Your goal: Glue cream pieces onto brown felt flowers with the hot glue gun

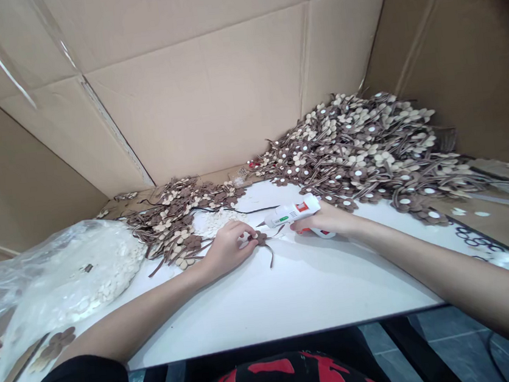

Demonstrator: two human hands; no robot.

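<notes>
Near the middle of the white table (pixel 294 297), my left hand (pixel 233 242) pinches a brown flower (pixel 261 237) with thin strips trailing from it. My right hand (pixel 331 218) is wrapped round the grip of a white glue gun (pixel 293 211) with orange and green marks. Its nozzle points left and sits just above the flower; whether it touches cannot be made out. Behind my left hand lies a small heap of white discs (pixel 221 218). To its left is a pile of brown and cream flowers (pixel 170 222) with strips.
A large mound of flowers (pixel 355 149), many with white discs, rises at the back right. A clear plastic bag (pixel 92 264) of white pieces lies at the left. Cardboard walls (pixel 206 92) stand behind and on both sides. A dark cord (pixel 238 210) runs behind the glue gun.
</notes>
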